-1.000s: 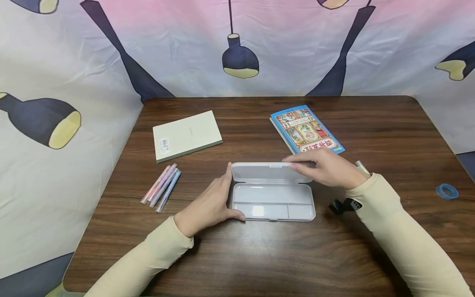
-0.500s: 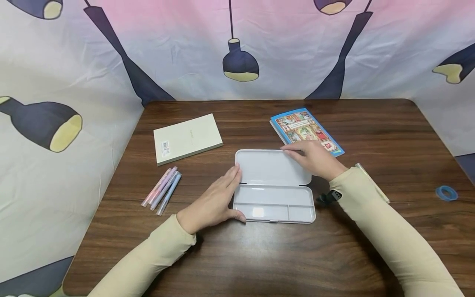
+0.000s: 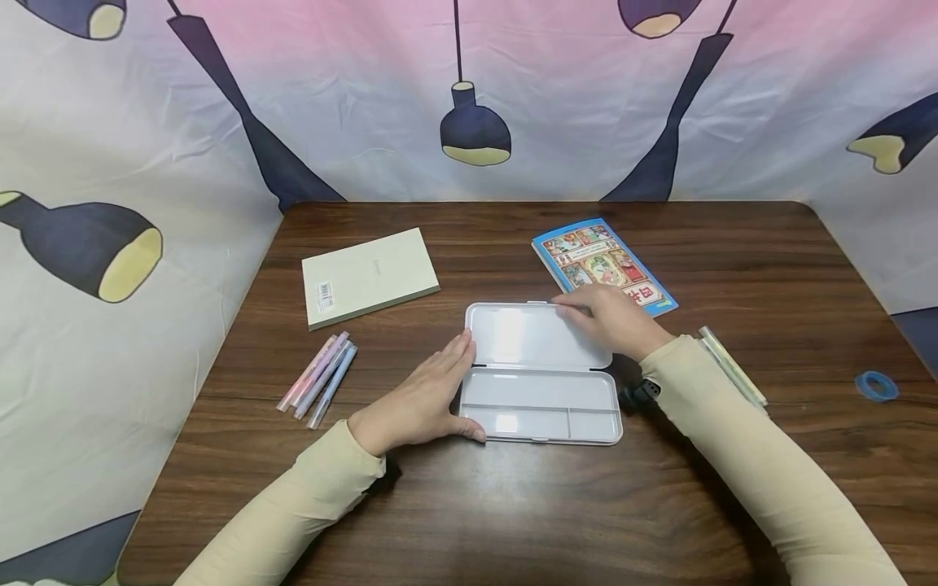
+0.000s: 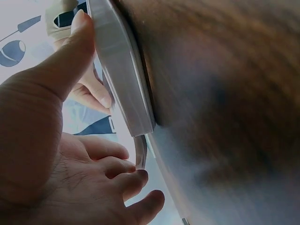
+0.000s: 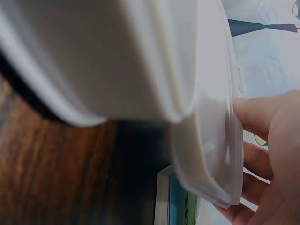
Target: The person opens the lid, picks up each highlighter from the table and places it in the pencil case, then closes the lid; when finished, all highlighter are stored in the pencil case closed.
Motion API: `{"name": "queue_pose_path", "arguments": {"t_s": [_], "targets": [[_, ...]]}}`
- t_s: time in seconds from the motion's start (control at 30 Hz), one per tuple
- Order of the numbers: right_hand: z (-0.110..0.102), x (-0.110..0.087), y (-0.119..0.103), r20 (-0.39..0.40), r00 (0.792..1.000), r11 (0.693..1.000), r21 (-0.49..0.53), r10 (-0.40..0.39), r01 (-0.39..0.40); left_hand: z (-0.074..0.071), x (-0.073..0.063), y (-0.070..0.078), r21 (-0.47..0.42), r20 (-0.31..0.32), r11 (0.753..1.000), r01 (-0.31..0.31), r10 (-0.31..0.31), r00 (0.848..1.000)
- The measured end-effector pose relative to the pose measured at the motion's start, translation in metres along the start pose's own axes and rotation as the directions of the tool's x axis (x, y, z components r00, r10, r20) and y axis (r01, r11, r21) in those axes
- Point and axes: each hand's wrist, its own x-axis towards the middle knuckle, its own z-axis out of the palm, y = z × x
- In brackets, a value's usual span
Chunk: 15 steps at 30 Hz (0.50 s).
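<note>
A white plastic pencil case [image 3: 541, 399] lies opened on the wooden table, its tray divided into compartments with nothing in them. Its lid [image 3: 523, 338] is folded back toward the far side. My left hand [image 3: 418, 399] spans the case's left side, thumb at the front edge and outstretched fingers against the lid's left edge. At the lid's far right corner, my right hand [image 3: 611, 320] pinches the rim; in the right wrist view the thumb is on the inner side and the fingers [image 5: 257, 159] are behind it.
Several pastel pens [image 3: 318, 378] lie left of the case, below a cream notebook [image 3: 370, 277]. A blue-bordered book [image 3: 604, 260] sits just beyond my right hand. Further right are pale green pens [image 3: 733, 366], partly behind my sleeve, and a blue tape roll [image 3: 876, 386].
The lid has swung back from nearly upright to folded back, my right hand moving with it at the rim. My left hand has stayed at the case's left side.
</note>
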Motion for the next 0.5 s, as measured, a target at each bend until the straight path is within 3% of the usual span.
{"name": "queue_pose_path", "arguments": {"t_s": [0.5], "targets": [[-0.0020,-0.0057,-0.0015,0.031,0.999,0.999,0.013,0.041,-0.041,0.0013,-0.0025,-0.0007,0.019,-0.015,1.000,-0.010,0.010,1.000]]}}
